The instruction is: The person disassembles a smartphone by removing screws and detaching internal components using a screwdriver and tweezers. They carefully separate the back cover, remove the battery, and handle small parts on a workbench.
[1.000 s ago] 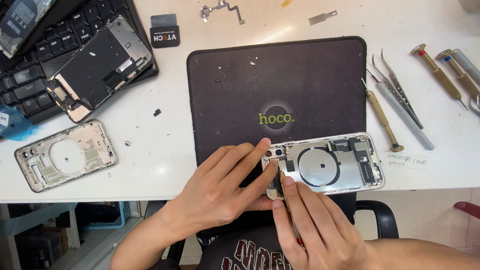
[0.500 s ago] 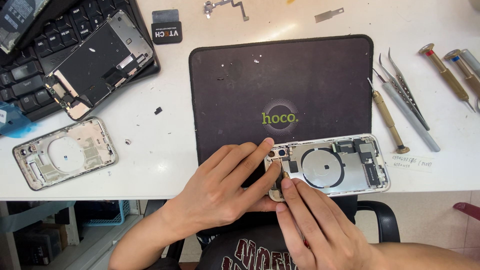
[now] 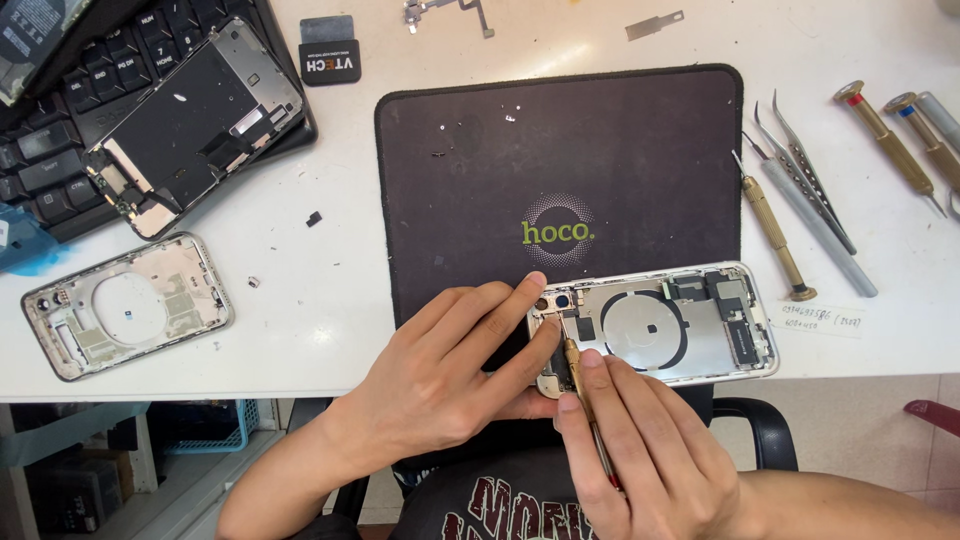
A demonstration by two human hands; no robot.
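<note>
An opened phone housing lies across the near right corner of the dark work mat, at the near edge of the white worktop. The left hand steadies the housing's left end, its fingers spread narrowly over the camera corner and touching the frame. The right hand has its fingers closed around a small brass-tipped screwdriver, whose tip meets the housing just beside the camera corner. Far to the left, a second empty phone frame lies on the worktop, with a dismantled screen assembly resting on a black keyboard. To the right of the mat lie tweezers and more screwdrivers.
</note>
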